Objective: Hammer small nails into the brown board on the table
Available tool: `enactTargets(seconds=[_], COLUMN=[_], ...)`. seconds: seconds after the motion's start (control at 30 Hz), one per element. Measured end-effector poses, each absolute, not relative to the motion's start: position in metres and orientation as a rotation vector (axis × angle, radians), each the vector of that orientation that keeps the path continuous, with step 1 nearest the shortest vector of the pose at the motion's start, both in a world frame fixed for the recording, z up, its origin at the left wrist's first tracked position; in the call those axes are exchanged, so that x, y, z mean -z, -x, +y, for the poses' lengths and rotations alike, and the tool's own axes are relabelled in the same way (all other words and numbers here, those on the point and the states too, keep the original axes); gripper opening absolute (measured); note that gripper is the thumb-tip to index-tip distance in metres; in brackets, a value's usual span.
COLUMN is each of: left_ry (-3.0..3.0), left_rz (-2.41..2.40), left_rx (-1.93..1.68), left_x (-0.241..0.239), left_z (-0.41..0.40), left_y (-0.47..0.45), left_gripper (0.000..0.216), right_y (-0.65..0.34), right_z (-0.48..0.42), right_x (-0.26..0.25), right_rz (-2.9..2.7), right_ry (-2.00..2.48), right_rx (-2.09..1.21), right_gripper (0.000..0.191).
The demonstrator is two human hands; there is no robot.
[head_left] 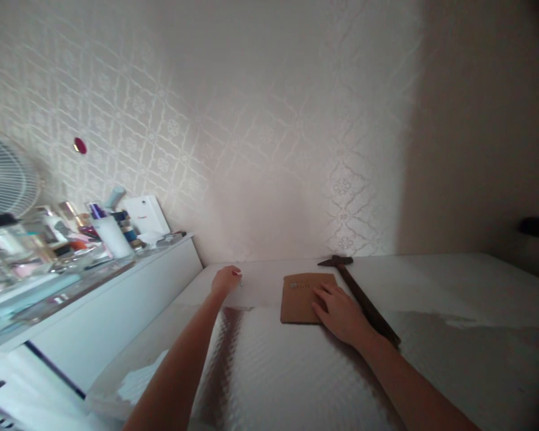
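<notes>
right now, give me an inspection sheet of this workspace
surface: white table covered in bubble wrap
job's things: brown card lying flat; dark hammer beside it on the right
clutter: bottles and jars crowded on the white side cabinet
hands: left hand pinching something small, too small to tell; right hand flat on the card, fingers open
cables: nothing seen
surroundings: patterned wall; white fan at left

Board [303,298]: lay on the bench [431,287], under the right hand [341,312].
Hammer [362,296]: just right of the board.
Left hand [226,280]: left of the board.
Shelf [117,281]: far left.
</notes>
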State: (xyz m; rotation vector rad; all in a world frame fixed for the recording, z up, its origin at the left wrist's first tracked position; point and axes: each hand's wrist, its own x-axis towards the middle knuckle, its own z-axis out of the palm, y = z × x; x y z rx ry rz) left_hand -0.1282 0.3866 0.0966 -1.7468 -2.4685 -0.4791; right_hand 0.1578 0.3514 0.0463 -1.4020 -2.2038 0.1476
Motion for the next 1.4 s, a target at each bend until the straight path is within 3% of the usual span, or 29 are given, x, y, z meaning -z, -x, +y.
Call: enactTargets(seconds=[0.13, 0.97, 1.2, 1.4], left_ry=[1.78, 1.668, 1.893, 2.22], left_rz=[-2.508, -2.42, -2.422, -2.215], left_rx=[0.416, 0.066, 0.634, 1.055], left_x=[-0.094, -0.099, -0.114, -0.097], left_z=[0.401, 0.412, 0.409, 0.39], left_y=[0.145, 0.121, 0.075, 0.009], left_gripper=[0.019, 0.028, 0.024, 0.019], right_y=[-0.158, -0.156, -0.156, -0.158], right_z=[0.35, 0.349, 0.35, 0.351], right_x=[-0.047, -0.05, -0.05, -0.051], right_rz=[-2.198, -2.197, -2.199, -2.215], right_ry=[1.415, 1.418, 1.413, 1.391], right_rx=[-0.156, -0.187, -0.191, -0.19], right_gripper=[0.046, 0.046, 0.046, 0.046])
